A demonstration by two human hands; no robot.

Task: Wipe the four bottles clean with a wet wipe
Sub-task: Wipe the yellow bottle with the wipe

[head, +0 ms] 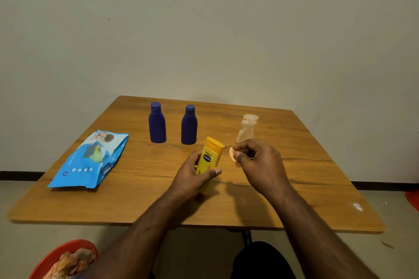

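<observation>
Yellow bottle [209,158] was tilted above the table's [136,199] middle, gripped by the left hand [195,176]. Just beside it, the right hand [258,161] pinched a wet wipe [233,154]. Two blue bottles [157,123] and a clear bottle [247,128] stood toward the far edge.

Wooden table [294,188]: wipes pack [90,158], three bottles [157,123].

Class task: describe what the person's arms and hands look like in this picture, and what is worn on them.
Both forearms are bare up to the bottom edge of the frame: no sleeves show. The left hand and right hand wear no gloves, and no rings, watch or bracelets can be seen. The nails look short and unpainted.
</observation>
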